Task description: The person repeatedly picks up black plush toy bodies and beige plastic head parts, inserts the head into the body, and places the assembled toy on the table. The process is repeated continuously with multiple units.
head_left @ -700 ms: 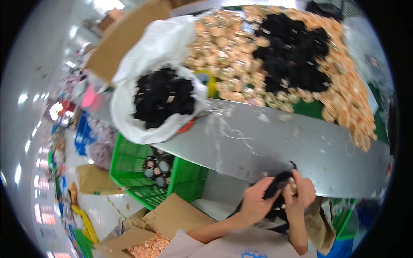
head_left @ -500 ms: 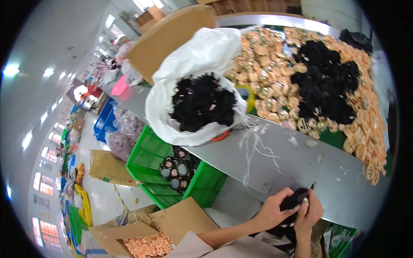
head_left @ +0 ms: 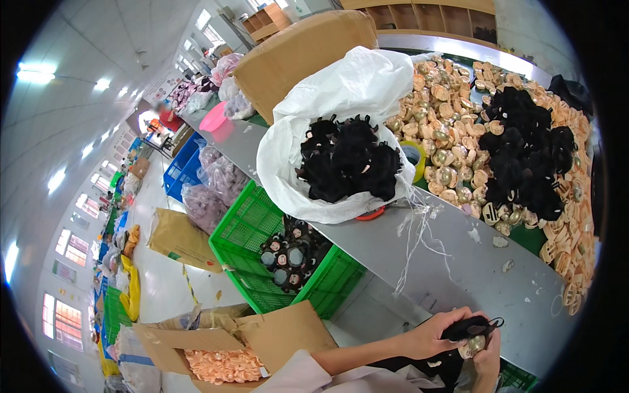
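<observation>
Low on the right, above my lap, my left hand point(head_left: 429, 335) is closed on a small black plush piece point(head_left: 466, 327) with a thin dark loop at its end. My right hand point(head_left: 488, 359) pinches a shiny gold-and-peach rounded plastic shell point(head_left: 472, 347) against the underside of that piece. Some right fingertips are hidden behind the two things. More black fabric point(head_left: 440, 368) lies on my lap below the hands. On the grey table ahead, a white woven sack point(head_left: 282, 190) holds black plush pieces point(head_left: 347, 160).
Peach and gold plastic shells point(head_left: 445, 131) spread over the table's far right, with a black plush pile point(head_left: 524, 147) on them. Yellow tape point(head_left: 417, 171) and loose white threads point(head_left: 419, 242) lie nearby. Left of me stand a green crate point(head_left: 229, 245) with small dolls and a cardboard box point(head_left: 285, 331).
My view has shifted, so the table sits lower and farther right. My hands have turned the black plush piece, and the gold-and-peach shell now shows against it.
</observation>
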A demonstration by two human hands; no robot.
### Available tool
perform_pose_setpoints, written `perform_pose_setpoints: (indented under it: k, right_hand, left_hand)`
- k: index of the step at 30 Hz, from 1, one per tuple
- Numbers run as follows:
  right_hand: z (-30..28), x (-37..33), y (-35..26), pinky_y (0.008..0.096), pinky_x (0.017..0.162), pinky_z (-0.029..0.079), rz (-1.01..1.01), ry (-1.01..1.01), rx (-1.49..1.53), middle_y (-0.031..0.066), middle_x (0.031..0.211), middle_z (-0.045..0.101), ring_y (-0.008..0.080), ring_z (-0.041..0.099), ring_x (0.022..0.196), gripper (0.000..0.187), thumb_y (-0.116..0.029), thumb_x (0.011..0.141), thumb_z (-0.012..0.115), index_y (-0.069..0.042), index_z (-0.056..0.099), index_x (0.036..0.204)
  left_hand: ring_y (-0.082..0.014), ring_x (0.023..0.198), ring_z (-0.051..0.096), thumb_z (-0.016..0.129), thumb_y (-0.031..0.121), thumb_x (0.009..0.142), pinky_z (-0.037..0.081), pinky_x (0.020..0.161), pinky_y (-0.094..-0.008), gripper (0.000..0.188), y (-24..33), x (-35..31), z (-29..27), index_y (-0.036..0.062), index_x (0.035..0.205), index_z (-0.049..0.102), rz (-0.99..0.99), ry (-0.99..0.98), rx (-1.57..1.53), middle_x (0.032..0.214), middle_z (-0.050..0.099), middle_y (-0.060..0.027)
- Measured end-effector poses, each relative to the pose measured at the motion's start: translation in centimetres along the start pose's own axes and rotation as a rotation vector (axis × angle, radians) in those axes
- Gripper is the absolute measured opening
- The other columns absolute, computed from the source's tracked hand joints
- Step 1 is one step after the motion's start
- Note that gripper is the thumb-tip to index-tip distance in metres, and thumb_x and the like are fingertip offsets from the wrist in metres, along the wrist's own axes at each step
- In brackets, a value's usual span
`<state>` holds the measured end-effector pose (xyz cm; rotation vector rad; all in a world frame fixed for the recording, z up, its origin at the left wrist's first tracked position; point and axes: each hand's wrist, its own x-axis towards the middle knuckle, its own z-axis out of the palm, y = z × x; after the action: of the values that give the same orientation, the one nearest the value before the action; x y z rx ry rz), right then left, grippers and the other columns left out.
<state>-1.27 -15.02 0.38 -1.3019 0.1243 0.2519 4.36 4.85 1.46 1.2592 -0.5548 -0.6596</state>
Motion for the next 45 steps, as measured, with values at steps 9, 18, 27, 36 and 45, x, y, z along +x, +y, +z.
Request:
perform_pose_setpoints:
  k: [9, 18, 27, 36, 45]
  right_hand:
    - [1.0, -0.5, 0.9, 0.0317, 0.086, 0.054, 0.015, 0.087, 0.379, 0.0063, 0.110, 0.062, 0.0183, 0.064, 0.099, 0.095, -0.031, 0.047, 0.103, 0.000, 0.054, 0.123]
    - [2.8, -1.5, -1.0, 0.0255, 0.079, 0.049, -0.158, 0.139, 0.077, 0.0030, 0.101, 0.062, 0.0117, 0.060, 0.090, 0.078, -0.033, 0.061, 0.098, -0.004, 0.047, 0.111]
    - [2.3, -3.1, -0.5, 0.0275, 0.066, 0.049, -0.308, 0.071, -0.475, 0.0044, 0.084, 0.066, 0.0135, 0.061, 0.073, 0.043, -0.021, 0.065, 0.094, -0.004, 0.066, 0.094]
    - [2.3, -3.4, -1.6, 0.0298, 0.045, 0.040, -0.805, 0.196, -0.730, 0.0049, 0.060, 0.054, 0.0200, 0.051, 0.046, 0.032, -0.027, 0.075, 0.080, -0.008, 0.054, 0.073]
    - [2.0, -3.0, -3.4, 0.0327, 0.042, 0.034, -1.006, 0.133, -0.646, 0.0059, 0.066, 0.042, 0.0213, 0.046, 0.047, 0.019, -0.015, 0.075, 0.071, -0.004, 0.055, 0.073]
  left_hand:
    - [-0.0131, 0.101, 0.047, 0.062, 0.028, 0.099, 0.038, 0.092, -0.0277, 0.035, 0.8, 0.3, -0.2, 0.0028, 0.120, 0.049, -0.008, -0.036, -0.176, 0.109, 0.049, -0.0034]
    - [-0.0226, 0.113, 0.040, 0.062, 0.023, 0.095, 0.030, 0.103, -0.0347, 0.034, 1.0, 0.6, -0.2, 0.0013, 0.117, 0.049, 0.178, -0.016, -0.030, 0.121, 0.038, -0.0108]
    - [-0.0234, 0.111, 0.045, 0.074, 0.027, 0.090, 0.036, 0.098, -0.0358, 0.038, -0.3, 0.0, -1.8, 0.0041, 0.114, 0.055, 0.201, -0.184, 0.052, 0.116, 0.044, -0.0107]
    - [-0.0221, 0.104, 0.044, 0.071, 0.027, 0.092, 0.037, 0.091, -0.0345, 0.034, -1.1, 0.9, 0.7, 0.0050, 0.113, 0.057, 0.282, -0.133, -0.030, 0.117, 0.048, -0.0112]
    - [-0.0287, 0.107, 0.055, 0.072, 0.015, 0.087, 0.043, 0.093, -0.0413, 0.031, -1.0, 0.5, 1.1, 0.0039, 0.113, 0.059, 0.382, -0.066, 0.042, 0.118, 0.055, -0.0170]
